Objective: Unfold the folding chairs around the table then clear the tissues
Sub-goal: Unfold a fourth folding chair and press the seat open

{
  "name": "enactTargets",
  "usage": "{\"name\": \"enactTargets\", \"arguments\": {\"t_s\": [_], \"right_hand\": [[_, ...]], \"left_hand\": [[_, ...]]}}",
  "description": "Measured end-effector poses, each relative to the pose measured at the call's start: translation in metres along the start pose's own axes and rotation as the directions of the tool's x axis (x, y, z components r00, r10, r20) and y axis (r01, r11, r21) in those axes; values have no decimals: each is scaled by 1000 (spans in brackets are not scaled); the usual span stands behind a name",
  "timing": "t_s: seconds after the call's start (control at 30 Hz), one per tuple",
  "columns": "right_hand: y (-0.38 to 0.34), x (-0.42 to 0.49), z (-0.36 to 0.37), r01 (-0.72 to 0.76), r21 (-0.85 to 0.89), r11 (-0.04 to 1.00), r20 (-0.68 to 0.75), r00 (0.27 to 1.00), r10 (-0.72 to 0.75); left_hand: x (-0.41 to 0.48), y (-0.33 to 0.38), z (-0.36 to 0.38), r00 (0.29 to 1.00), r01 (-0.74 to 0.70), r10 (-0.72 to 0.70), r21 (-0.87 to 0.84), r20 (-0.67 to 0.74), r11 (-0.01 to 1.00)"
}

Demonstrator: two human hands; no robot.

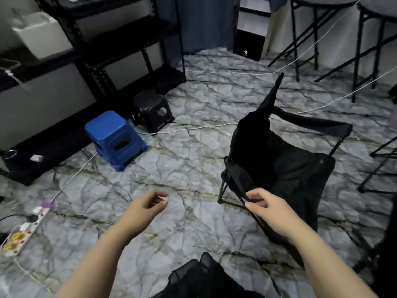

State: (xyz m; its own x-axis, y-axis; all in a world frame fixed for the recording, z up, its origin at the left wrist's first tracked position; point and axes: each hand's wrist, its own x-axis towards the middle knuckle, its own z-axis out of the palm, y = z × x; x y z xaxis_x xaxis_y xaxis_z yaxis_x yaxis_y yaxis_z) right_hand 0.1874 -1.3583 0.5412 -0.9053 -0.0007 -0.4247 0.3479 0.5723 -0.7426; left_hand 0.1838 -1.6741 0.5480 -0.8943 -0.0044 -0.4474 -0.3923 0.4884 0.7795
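Note:
A black fabric folding chair [279,164] stands on the marble-patterned floor at the right, partly spread, its backrest corner sticking up. My right hand [264,204] pinches the chair's near black edge between thumb and fingers. My left hand [151,201] hovers over bare floor to the chair's left, fingers loosely curled, holding nothing. More black fabric [199,276] shows at the bottom edge below my arms. No tissues are in view.
A blue plastic stool [113,139] and a black stool [153,110] sit by black metal shelving [103,50] on the left. White cables [193,126] cross the floor. A power strip [28,226] lies at the far left. Table legs [356,61] stand at the top right.

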Motion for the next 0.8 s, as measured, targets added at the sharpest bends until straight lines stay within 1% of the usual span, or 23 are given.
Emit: {"name": "enactTargets", "arguments": {"t_s": [0.07,0.13,0.27,0.37,0.43,0.5,0.57,0.63,0.7,0.8], "right_hand": [[-17,38,-18,4,17,1000,-50,999,-3],[-28,71,-32,-8,49,999,-98,995,13],[-36,131,-61,-40,117,992,-169,984,60],[-31,170,-82,-126,197,972,-253,952,174],[-26,186,-90,-193,280,940,-322,904,281],[-27,195,-93,-255,357,899,-378,840,389],[-33,205,-92,-296,416,860,-436,765,474],[-37,211,-88,-329,472,818,-473,688,550],[-38,213,-79,-356,554,752,-482,600,639],[-33,218,-63,-350,661,663,-485,475,734]], "left_hand": [[46,29,-10,999,-52,52,27,1,998],[89,57,-15,995,-91,90,39,37,995],[172,109,-13,972,-183,179,11,150,983],[245,141,-11,943,-216,206,12,261,976],[300,164,-13,909,-259,237,20,344,966],[349,196,-11,860,-325,270,56,432,944],[395,237,3,783,-434,329,83,528,897],[429,278,30,683,-541,383,78,623,838],[448,316,68,555,-613,403,31,727,789],[461,358,126,354,-703,408,-48,842,710]]}}
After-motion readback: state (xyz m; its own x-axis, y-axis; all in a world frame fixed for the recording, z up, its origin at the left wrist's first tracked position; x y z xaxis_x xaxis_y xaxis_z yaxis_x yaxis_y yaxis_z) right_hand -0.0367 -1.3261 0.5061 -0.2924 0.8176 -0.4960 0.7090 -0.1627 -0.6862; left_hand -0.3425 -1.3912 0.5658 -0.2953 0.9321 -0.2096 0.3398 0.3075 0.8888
